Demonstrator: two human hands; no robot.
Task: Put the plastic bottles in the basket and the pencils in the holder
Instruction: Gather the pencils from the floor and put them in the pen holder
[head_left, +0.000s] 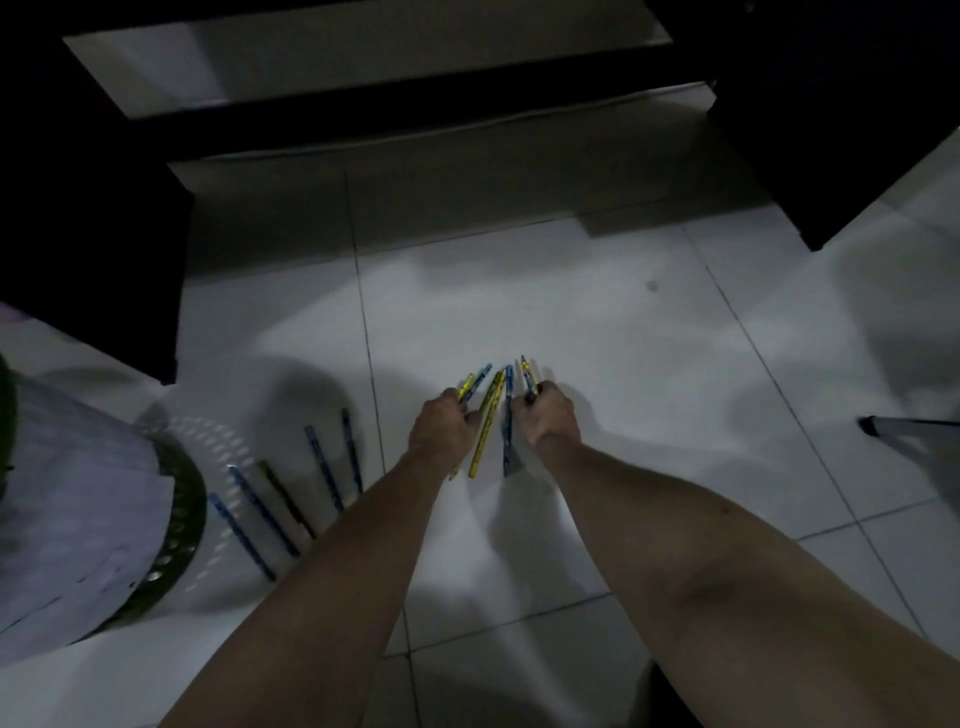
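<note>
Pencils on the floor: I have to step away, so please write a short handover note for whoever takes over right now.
Left hand: closed on a few pencils, tips pointing away from the body.
Right hand: closed on at least one pencil; dim light hides the exact count.
A yellow pencil and a blue pencil lie between the hands.
Five loose pencils lie on the tile floor to the left, near the green perforated basket.
No holder or plastic bottles are in view.
Done: nothing visibly placed.
Left: gather all pencils, find the holder, then the bottles.
</note>
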